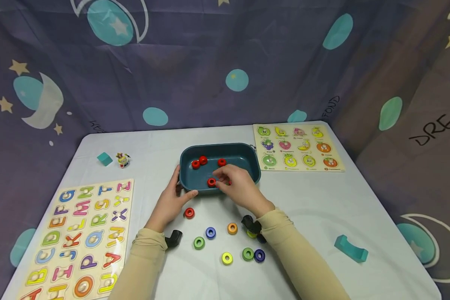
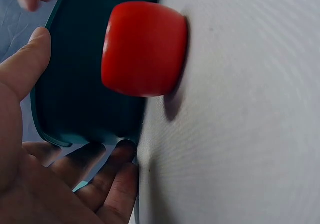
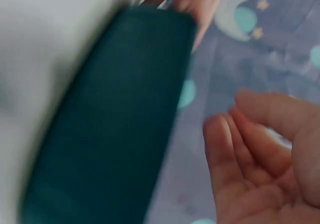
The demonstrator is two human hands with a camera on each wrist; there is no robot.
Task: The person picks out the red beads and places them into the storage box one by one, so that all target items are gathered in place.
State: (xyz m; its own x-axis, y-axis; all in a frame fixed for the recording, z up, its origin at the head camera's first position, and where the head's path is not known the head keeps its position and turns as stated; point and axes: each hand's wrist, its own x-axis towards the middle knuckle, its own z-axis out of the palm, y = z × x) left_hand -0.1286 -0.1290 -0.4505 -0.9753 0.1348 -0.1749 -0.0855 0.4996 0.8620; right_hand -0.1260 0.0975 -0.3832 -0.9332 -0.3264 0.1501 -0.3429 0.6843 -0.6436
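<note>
A dark teal tray stands at the table's middle with several red rings inside. My left hand holds its near left corner, thumb at the near rim and fingers along the left end. Over the tray's near right part is my right hand, beside a red ring on the tray floor. In the right wrist view its fingers bend loosely, with nothing between thumb and fingertips. Another red ring lies on the cloth just outside the tray, near my left thumb.
Blue, green, orange and yellow rings lie in front. A letter board is at left, a fruit board at back right. A teal block, small figurine and teal arch lie around.
</note>
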